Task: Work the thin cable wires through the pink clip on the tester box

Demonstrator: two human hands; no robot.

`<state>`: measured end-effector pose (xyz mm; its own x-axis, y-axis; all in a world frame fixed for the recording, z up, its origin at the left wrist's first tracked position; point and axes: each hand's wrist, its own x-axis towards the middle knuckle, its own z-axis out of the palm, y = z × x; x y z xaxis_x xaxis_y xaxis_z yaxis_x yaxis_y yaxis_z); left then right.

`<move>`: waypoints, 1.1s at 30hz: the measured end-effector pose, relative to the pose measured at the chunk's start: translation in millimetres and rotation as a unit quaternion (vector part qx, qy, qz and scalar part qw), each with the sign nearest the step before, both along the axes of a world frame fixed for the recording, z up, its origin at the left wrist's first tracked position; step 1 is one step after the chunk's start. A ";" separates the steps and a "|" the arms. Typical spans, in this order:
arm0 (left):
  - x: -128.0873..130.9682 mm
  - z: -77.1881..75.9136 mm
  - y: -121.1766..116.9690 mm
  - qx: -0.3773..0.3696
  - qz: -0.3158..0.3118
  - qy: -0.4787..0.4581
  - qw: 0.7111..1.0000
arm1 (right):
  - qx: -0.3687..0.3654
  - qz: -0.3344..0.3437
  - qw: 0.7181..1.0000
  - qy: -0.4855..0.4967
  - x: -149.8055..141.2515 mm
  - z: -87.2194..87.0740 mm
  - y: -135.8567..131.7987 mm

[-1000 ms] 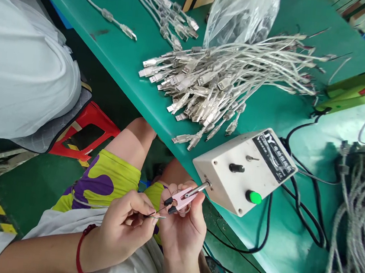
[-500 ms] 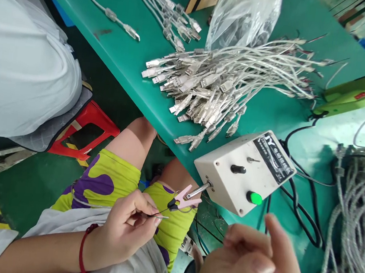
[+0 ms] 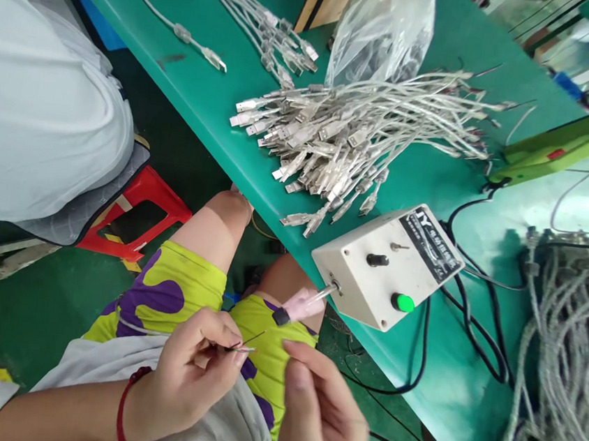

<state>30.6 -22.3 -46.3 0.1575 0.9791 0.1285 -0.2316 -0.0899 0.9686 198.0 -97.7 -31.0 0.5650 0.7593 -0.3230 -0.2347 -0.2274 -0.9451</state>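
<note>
While the wire ends sit loose of the clip, nothing is clamped.
Left hand [image 3: 189, 371]: fingers pinched tight on thin wires [image 3: 243, 347], just below-left of the clip; red band on wrist.
Right hand [image 3: 324, 413]: blurred, fingers loosely spread, holding nothing, forefinger tip near the wire ends, below the clip.
Clip [image 3: 299, 306]: pink, black-tipped, on a metal shaft sticking out of the box [image 3: 386, 272]; jaws look closed, apart from the wires.
Box: white, black knob, green button [image 3: 402, 303], on the table [image 3: 207, 92] edge up-right of the clip.
Cables [image 3: 346, 131]: USB pile on the table, well beyond the clip.
Other person: white clothes, far left of the clip.
Risk: fine strands could splay or slip from the pinch if grip loosens; strands could miss the clip; shaft could snag a finger held close.
</note>
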 end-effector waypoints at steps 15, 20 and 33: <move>-8.5 7.2 0.8 0.039 -0.112 0.042 0.992 | -0.033 0.094 0.982 0.162 -29.8 3.6 28.3; -5.2 6.4 2.5 0.043 -0.094 0.059 0.993 | -0.036 0.091 0.978 0.185 -30.7 3.6 32.5; -2.1 7.6 7.1 0.064 -0.018 0.116 0.991 | 0.013 0.049 0.981 0.186 -26.0 -3.2 47.0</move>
